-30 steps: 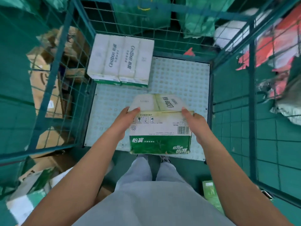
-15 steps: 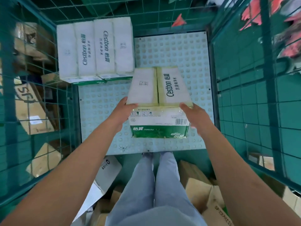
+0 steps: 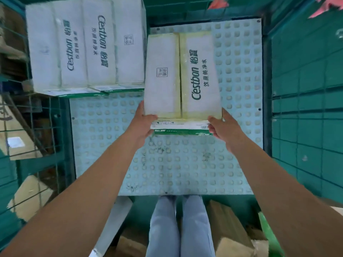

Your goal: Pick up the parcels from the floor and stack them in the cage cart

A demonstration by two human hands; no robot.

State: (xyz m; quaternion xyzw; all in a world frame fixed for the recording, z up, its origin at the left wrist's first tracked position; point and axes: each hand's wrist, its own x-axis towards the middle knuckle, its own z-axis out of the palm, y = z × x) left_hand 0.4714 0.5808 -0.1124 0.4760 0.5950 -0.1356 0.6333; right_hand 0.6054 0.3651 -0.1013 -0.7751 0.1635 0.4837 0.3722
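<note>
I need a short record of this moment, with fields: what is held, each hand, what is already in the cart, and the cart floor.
held: white Cestbon box, at the cart's back
left hand: grips near-left corner
right hand: grips near-right corner
already in cart: two white Cestbon boxes, back-left, side by side
cart floor: pale blue studded panel
on floor or not: cannot tell

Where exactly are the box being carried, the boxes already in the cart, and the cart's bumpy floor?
Held box (image 3: pixel 182 75): head view, on its white top face.
Stacked boxes (image 3: pixel 85 45): head view, on the top of the back-left pile.
Cart floor (image 3: pixel 176 164): head view, on a bare studded patch near the front.
</note>
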